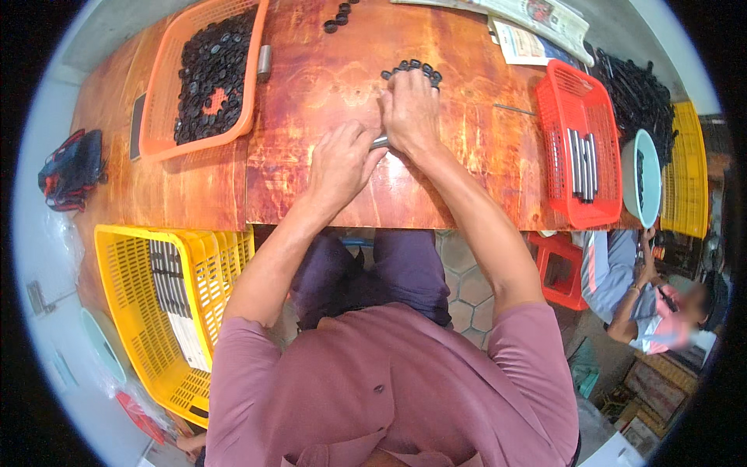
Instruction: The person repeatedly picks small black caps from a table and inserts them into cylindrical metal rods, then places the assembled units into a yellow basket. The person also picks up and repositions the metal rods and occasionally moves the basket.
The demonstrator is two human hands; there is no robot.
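A short silvery metal tube (380,142) pokes out beside the thumb of my left hand (340,159), which is closed around it low over the table. Most of the tube is hidden by my hands. My right hand (410,113) lies just beyond the tube's end, its fingers stretched forward over a small cluster of black plastic caps (414,65). Its fingertips reach the near caps; whether one is between them is hidden. Several more black caps (340,15) lie in a loose row at the table's far edge.
An orange basket (148,148) of black caps stands left on the wooden table (311,86). At right are a red basket (545,109) with metal tubes, a thin rod (513,108) and a light-blue basin (652,156). A yellow crate (140,327) is lower left. Another person (622,303) sits at right.
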